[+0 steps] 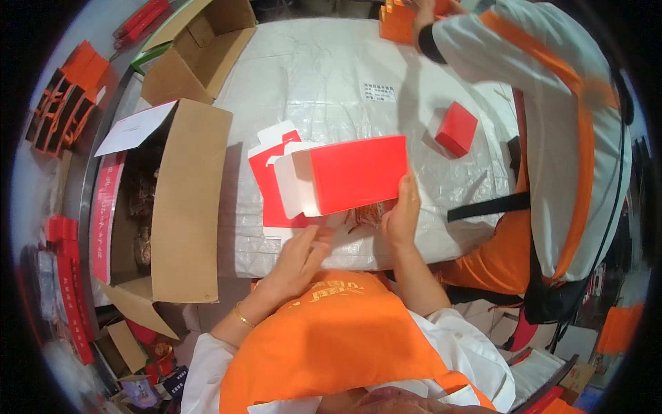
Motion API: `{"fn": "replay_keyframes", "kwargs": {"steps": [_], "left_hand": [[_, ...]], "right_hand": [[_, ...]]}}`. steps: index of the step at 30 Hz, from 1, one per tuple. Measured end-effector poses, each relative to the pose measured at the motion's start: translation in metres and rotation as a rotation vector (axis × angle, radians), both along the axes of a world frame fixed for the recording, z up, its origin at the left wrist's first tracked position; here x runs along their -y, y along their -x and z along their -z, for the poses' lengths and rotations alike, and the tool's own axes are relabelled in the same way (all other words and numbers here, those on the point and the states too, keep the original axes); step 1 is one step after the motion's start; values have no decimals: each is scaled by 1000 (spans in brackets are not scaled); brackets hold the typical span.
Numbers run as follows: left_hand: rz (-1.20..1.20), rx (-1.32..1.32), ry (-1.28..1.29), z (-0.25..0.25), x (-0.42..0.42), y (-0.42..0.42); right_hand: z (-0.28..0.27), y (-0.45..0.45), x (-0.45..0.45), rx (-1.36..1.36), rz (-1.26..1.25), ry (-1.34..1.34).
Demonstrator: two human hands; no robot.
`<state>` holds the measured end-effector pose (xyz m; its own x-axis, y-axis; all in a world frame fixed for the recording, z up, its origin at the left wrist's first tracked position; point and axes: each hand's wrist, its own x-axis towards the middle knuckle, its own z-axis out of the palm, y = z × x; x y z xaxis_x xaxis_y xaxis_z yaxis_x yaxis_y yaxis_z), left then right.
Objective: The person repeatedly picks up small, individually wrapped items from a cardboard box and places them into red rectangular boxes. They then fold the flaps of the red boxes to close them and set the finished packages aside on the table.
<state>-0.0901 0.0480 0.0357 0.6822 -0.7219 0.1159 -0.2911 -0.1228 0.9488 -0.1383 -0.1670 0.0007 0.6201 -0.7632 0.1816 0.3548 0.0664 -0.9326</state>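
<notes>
A red paperboard box (359, 176) hangs over the covered table, tilted, with its white-lined opening and flaps pointing left. My right hand (402, 215) grips the closed right end, thumb along its near side. Below the opening is my left hand (302, 253), holding nothing, its fingers apart and blurred at the tips. Flat red-and-white carton blanks (271, 194) lie beneath the box on the left. Partly hidden under it, near my right hand, is a clear packet (364, 217) of thin brownish pieces.
A closed red box (456, 129) rests farther right on the white woven sheet (320, 67). An open cardboard carton (189, 202) with wrapped packets inside stands left, another carton (207, 57) behind it. On the right, a co-worker (558, 129) reaches toward orange boxes (398, 23).
</notes>
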Motion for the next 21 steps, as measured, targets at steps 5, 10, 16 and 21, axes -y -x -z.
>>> {"fn": "replay_keyframes", "kwargs": {"steps": [5,10,16,21], "left_hand": [[-341,-443,76,35,9,-10],[-396,-312,315,34,2,-29],[-331,-180,108,39,-4,-10],[-472,-194,139,62,-10,-10]], "right_hand": [[12,7,-68,-288,-281,69],[11,5,-60,-159,-401,42],[9,2,-43,-321,-596,176],[17,10,-70,-207,-497,366]]}}
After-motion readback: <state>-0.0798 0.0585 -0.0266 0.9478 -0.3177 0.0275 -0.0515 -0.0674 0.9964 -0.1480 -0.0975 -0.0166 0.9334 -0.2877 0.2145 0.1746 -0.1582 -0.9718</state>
